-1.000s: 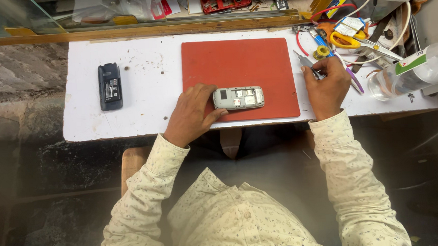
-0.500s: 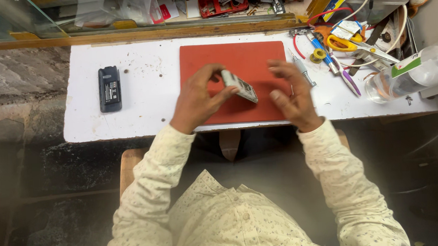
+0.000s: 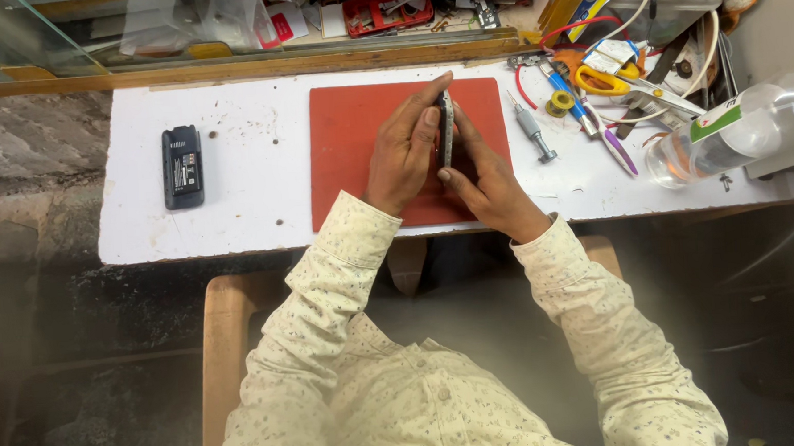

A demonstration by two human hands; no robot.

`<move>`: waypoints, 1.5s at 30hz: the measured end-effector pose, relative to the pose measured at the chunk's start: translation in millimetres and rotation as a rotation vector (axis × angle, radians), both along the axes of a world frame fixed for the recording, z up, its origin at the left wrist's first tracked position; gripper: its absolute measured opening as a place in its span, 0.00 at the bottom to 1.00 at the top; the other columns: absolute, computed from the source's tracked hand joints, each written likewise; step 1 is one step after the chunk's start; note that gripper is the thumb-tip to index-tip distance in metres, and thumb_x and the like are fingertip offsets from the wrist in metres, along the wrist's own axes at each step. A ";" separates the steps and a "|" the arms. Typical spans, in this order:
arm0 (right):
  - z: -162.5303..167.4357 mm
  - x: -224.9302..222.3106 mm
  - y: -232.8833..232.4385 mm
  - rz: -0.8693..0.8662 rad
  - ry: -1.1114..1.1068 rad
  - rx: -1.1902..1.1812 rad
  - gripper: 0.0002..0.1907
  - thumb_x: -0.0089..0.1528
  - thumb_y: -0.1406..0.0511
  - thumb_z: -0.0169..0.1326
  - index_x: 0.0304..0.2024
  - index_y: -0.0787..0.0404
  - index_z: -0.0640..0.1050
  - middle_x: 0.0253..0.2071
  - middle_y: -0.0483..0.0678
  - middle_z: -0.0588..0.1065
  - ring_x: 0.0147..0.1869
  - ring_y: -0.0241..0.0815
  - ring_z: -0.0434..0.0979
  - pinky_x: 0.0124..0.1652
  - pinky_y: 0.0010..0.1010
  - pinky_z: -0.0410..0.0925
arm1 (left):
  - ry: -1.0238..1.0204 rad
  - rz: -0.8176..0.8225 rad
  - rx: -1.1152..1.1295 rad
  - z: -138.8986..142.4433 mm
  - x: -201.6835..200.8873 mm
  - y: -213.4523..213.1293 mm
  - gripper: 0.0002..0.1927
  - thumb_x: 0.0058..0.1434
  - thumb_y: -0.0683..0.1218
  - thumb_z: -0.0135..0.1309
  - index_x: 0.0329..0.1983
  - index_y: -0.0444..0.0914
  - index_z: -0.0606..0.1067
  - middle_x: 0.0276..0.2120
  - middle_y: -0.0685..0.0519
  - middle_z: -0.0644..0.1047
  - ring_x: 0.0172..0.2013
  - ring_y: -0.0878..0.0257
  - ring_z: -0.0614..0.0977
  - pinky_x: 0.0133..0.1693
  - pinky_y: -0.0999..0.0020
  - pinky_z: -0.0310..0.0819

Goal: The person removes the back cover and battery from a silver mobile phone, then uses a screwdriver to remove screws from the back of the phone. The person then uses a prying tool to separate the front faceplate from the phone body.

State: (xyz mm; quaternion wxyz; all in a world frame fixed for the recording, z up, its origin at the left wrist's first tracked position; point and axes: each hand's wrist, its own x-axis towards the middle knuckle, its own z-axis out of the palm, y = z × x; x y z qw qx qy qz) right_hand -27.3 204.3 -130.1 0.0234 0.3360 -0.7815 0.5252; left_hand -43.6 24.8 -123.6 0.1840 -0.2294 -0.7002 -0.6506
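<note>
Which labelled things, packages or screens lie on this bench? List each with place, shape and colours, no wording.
Black battery: flat rectangle with a pale label, left on the white table.
Clear plastic bottle: lying at the right edge, green and white label.
Red case: rectangular, on the shelf behind.
No screen faces the camera; the phone held in both hands shows only its edge.

My left hand [image 3: 403, 151] and right hand [image 3: 489, 179] pinch a small phone [image 3: 446, 127] edge-up over the red mat [image 3: 345, 163]; black battery [image 3: 182, 167] lies far left.

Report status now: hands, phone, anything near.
Left hand and right hand both grip phone, edge-up over red mat. Screwdriver lies right, apart.
</note>
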 end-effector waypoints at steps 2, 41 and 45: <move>0.2 0.3 -0.2 -0.008 -0.002 -0.002 0.42 0.70 0.71 0.54 0.79 0.59 0.47 0.69 0.57 0.70 0.69 0.50 0.75 0.65 0.37 0.68 | 0.068 -0.013 -0.008 -0.7 -0.4 -2.4 0.20 0.80 0.47 0.42 0.73 0.44 0.67 0.44 0.50 0.80 0.42 0.62 0.83 0.48 0.67 0.80; 0.9 6.9 -10.6 -0.115 0.119 0.081 0.43 0.67 0.69 0.58 0.78 0.60 0.50 0.69 0.61 0.68 0.72 0.56 0.71 0.67 0.41 0.66 | 0.056 0.068 -0.214 -8.7 -0.9 -2.2 0.22 0.75 0.45 0.37 0.71 0.45 0.62 0.45 0.52 0.79 0.41 0.60 0.83 0.46 0.63 0.81; 6.0 8.3 -12.8 -0.127 0.162 0.096 0.43 0.67 0.70 0.57 0.78 0.62 0.49 0.70 0.62 0.67 0.73 0.57 0.70 0.68 0.41 0.65 | 0.058 0.025 -0.143 -3.1 -0.2 -2.6 0.21 0.77 0.46 0.36 0.72 0.44 0.62 0.45 0.50 0.78 0.39 0.61 0.82 0.45 0.62 0.81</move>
